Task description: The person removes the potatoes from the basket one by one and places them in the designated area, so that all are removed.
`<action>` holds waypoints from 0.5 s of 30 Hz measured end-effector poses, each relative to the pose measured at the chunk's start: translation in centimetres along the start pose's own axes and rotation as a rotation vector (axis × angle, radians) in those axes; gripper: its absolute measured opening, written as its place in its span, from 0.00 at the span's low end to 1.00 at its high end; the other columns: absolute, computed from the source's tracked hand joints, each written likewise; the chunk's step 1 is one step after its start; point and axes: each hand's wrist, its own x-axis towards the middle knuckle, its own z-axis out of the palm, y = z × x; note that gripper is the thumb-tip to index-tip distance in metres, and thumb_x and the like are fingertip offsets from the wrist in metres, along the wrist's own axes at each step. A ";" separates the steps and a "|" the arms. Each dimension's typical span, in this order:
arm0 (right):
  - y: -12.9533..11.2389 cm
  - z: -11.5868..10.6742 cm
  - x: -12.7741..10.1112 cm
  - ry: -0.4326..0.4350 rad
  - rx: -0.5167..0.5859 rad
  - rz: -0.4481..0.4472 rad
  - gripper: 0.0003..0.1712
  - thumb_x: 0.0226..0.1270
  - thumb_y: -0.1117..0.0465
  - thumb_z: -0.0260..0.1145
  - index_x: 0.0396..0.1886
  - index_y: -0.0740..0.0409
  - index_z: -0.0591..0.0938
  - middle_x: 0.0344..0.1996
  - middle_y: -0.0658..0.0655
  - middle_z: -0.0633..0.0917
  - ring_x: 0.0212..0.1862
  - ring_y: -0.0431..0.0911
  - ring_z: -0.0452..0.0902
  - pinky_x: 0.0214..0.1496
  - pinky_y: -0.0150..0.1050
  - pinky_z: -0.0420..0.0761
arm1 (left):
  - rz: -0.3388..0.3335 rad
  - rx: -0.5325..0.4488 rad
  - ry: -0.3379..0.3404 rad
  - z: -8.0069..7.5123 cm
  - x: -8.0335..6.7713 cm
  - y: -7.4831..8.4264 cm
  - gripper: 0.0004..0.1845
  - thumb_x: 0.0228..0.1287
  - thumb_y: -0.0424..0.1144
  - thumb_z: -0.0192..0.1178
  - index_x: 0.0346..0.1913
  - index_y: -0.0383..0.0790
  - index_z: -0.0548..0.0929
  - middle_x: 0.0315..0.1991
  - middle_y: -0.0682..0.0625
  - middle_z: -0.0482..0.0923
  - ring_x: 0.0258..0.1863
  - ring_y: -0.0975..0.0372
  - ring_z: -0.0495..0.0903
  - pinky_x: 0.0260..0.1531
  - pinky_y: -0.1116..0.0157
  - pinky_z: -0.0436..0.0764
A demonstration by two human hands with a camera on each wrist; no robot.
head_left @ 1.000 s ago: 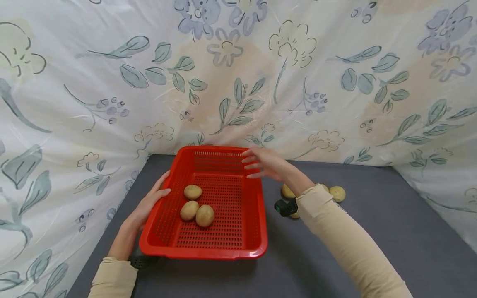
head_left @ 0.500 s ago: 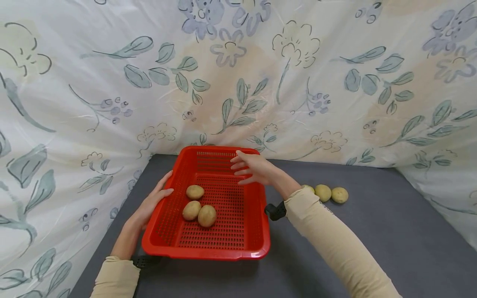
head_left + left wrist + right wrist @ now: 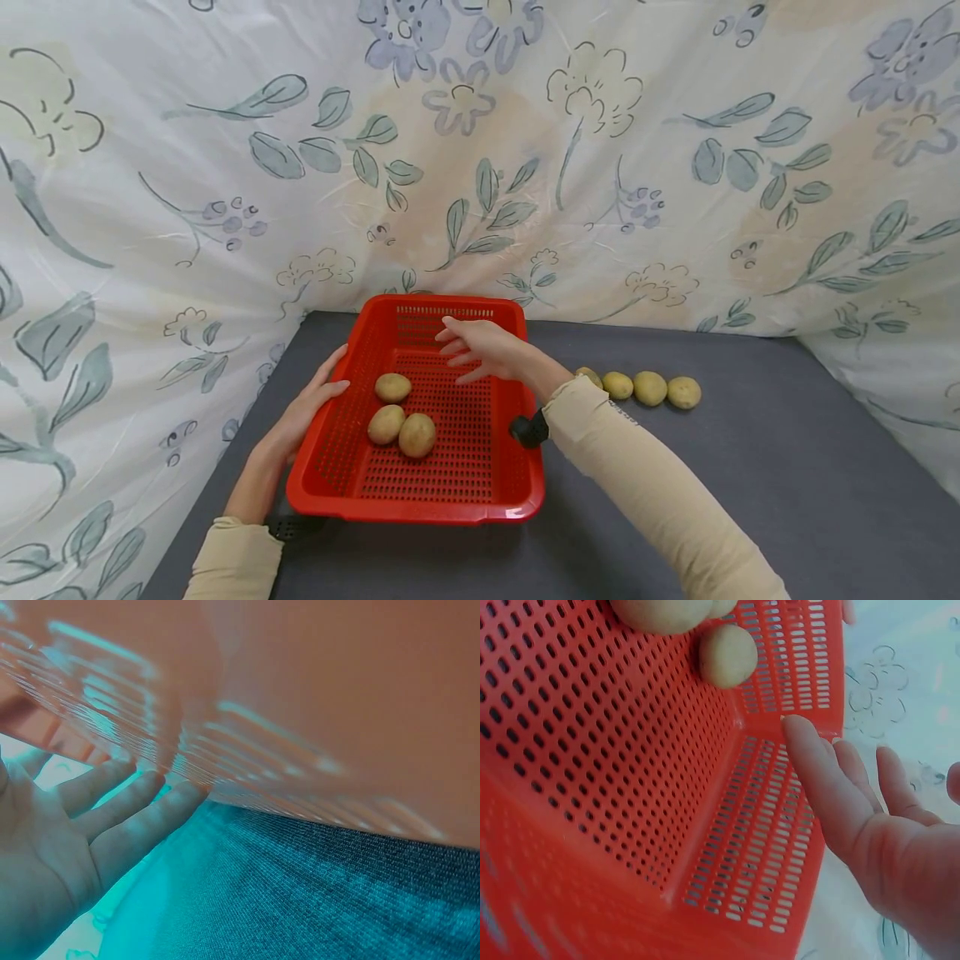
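Three potatoes (image 3: 393, 387) lie in the left half of a red plastic basket (image 3: 412, 510) with slotted walls and a perforated floor. My left hand (image 3: 300, 414) rests against the basket's left side. Its outstretched fingers (image 3: 146, 829) touch the outer wall in the left wrist view. Over the back right part of the basket hovers my right hand (image 3: 487, 350), fingers spread and slightly bent, holding nothing. From the right wrist, the same hand (image 3: 885, 832) appears above the slotted wall, apart from the potatoes (image 3: 728, 656).
On the dark grey tabletop (image 3: 750, 467), several potatoes (image 3: 650, 388) stand in a row right of the basket, partly behind my right forearm. A floral curtain (image 3: 480, 167) hangs behind the table and along both sides.
My right hand has moved left and slightly down, from the basket's right rim to over its inside. More of the potato row now shows. The left hand stays on the rim.
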 end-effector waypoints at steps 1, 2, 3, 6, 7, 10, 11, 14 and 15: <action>0.0 0.2 0.1 -0.007 -0.004 0.005 0.27 0.76 0.46 0.48 0.61 0.62 0.74 0.54 0.62 0.77 0.56 0.56 0.73 0.47 0.50 0.79 | 0.000 0.001 0.001 0.0 0.0 0.0 0.34 0.77 0.45 0.42 0.76 0.59 0.37 0.72 0.40 0.42 0.57 0.49 0.69 0.46 0.55 0.77; 0.1 0.4 0.2 -0.014 -0.010 0.008 0.27 0.76 0.47 0.48 0.61 0.62 0.74 0.54 0.62 0.77 0.57 0.57 0.73 0.47 0.50 0.79 | -0.002 -0.001 0.000 0.0 0.0 0.0 0.34 0.77 0.45 0.42 0.76 0.59 0.37 0.72 0.40 0.42 0.57 0.50 0.69 0.46 0.55 0.77; 0.1 0.7 0.3 -0.019 -0.012 0.014 0.27 0.76 0.46 0.48 0.61 0.62 0.74 0.54 0.62 0.77 0.58 0.57 0.72 0.47 0.50 0.79 | -0.003 0.001 0.001 -0.1 0.0 0.0 0.34 0.77 0.45 0.42 0.76 0.58 0.37 0.72 0.40 0.42 0.57 0.50 0.69 0.46 0.55 0.77; 0.4 1.3 0.6 -0.040 -0.020 0.020 0.28 0.77 0.46 0.47 0.62 0.62 0.73 0.54 0.62 0.77 0.59 0.58 0.71 0.50 0.52 0.77 | -0.002 0.003 0.003 -0.1 0.1 -0.1 0.34 0.77 0.44 0.42 0.76 0.58 0.37 0.72 0.40 0.42 0.57 0.51 0.69 0.46 0.56 0.77; 0.5 1.5 0.7 -0.044 -0.025 0.023 0.28 0.77 0.46 0.47 0.63 0.62 0.73 0.55 0.63 0.77 0.59 0.58 0.71 0.50 0.53 0.77 | -0.001 0.003 0.003 -0.1 0.1 -0.1 0.34 0.77 0.44 0.42 0.76 0.58 0.37 0.72 0.40 0.42 0.57 0.51 0.69 0.46 0.56 0.77; 0.9 2.1 1.0 -0.065 -0.042 0.025 0.29 0.77 0.46 0.48 0.64 0.63 0.73 0.56 0.64 0.76 0.59 0.59 0.70 0.50 0.52 0.77 | 0.003 0.004 0.004 -0.1 0.1 -0.2 0.34 0.77 0.44 0.42 0.76 0.57 0.37 0.72 0.40 0.43 0.56 0.51 0.69 0.46 0.57 0.77; 1.0 2.3 1.1 -0.070 -0.052 0.029 0.29 0.76 0.47 0.48 0.64 0.63 0.72 0.57 0.65 0.75 0.60 0.59 0.70 0.50 0.52 0.77 | 0.005 0.005 0.006 -0.1 0.2 -0.2 0.34 0.77 0.44 0.42 0.76 0.57 0.37 0.72 0.40 0.43 0.56 0.51 0.70 0.46 0.57 0.77; 1.6 2.8 1.5 -0.082 -0.074 0.046 0.29 0.76 0.47 0.49 0.64 0.63 0.72 0.58 0.67 0.74 0.60 0.60 0.69 0.48 0.51 0.78 | 0.007 0.004 0.004 -0.1 0.2 -0.2 0.34 0.77 0.44 0.42 0.76 0.57 0.37 0.72 0.40 0.44 0.56 0.51 0.70 0.46 0.57 0.77; 1.8 2.9 1.6 -0.081 -0.085 0.053 0.29 0.76 0.47 0.50 0.63 0.63 0.73 0.57 0.67 0.74 0.59 0.60 0.69 0.48 0.51 0.78 | 0.009 0.004 0.004 -0.1 0.2 -0.1 0.34 0.77 0.44 0.42 0.76 0.57 0.37 0.72 0.40 0.44 0.56 0.51 0.70 0.46 0.57 0.77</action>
